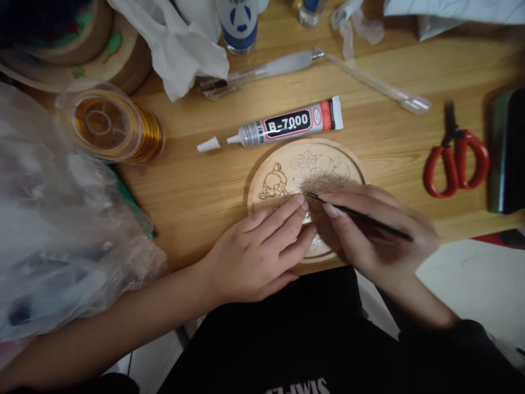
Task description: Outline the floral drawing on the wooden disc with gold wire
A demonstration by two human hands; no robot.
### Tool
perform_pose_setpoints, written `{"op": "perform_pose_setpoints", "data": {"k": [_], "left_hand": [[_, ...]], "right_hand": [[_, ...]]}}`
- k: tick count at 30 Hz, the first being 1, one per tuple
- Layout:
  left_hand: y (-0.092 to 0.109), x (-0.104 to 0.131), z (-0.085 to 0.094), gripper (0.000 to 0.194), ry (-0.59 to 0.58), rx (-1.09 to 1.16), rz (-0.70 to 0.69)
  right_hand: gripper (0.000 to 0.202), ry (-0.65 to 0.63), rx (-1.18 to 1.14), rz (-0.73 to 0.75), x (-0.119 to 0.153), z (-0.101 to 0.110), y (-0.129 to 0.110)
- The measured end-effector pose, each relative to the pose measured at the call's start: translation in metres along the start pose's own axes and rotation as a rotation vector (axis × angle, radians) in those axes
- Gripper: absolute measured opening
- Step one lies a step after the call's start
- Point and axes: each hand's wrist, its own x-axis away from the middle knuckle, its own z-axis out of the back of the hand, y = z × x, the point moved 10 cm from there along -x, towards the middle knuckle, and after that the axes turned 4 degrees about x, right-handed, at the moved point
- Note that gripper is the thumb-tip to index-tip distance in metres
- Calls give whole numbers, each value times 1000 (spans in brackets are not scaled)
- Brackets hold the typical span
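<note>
A round wooden board (258,180) lies at the table's front edge, with a line drawing of flowers on its face. Gold wire (274,183) follows some of the drawn lines on its left part. Across the board's lower left rests my left hand (262,251), palm down, fingers stretched out, the fingertips beside a bit of gold wire near the middle. My right hand (381,230) is closed on slim black tweezers (369,220), whose tip meets the board just by my left fingertips. My fingers hide part of the drawing.
A B-7000 glue tube (291,121) lies behind the board, its white cap (208,144) toward the left. Red-handled scissors (455,158) are at right, near a dark box (507,153). A gold wire spool (115,123), plastic bag (61,235), clear-handled pen-like tool (266,68) and pipette (377,85) surround it.
</note>
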Motion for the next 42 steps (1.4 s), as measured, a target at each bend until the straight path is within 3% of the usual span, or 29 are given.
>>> {"op": "perform_pose_setpoints", "data": {"k": [8, 14, 42], "left_hand": [[0, 1, -1, 56, 5, 10, 7], [0, 2, 0, 57, 3, 9, 7], [0, 2, -1, 61, -3, 9, 15]], "right_hand": [[35, 103, 38, -25, 13, 0, -5], [31, 143, 43, -113, 17, -1, -4], [43, 204, -22, -44, 21, 1, -3]]}}
